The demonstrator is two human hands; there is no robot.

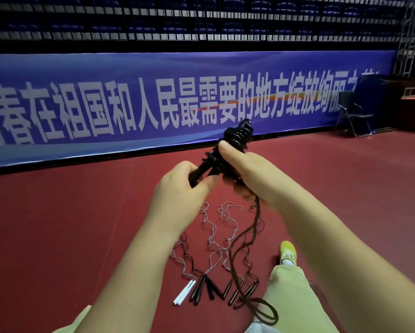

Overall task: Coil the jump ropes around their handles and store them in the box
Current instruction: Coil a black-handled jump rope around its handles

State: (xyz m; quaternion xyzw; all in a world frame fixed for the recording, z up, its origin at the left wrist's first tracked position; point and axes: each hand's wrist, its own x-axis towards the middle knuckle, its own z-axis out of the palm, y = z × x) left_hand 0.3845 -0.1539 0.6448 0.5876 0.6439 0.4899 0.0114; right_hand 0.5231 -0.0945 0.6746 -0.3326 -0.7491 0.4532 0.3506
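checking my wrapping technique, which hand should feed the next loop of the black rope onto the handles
Right. The right hand already grips the coiled part, with the loose black rope trailing below it; the left hand holds the handles steady.

Both arms reach forward — left grip (pixel 177 188) and right grip (pixel 247 174) curled closed, thumbs on top.

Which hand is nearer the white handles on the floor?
Left. The left hand is above the white handles, slightly left of them in view; the right hand is up and farther right.
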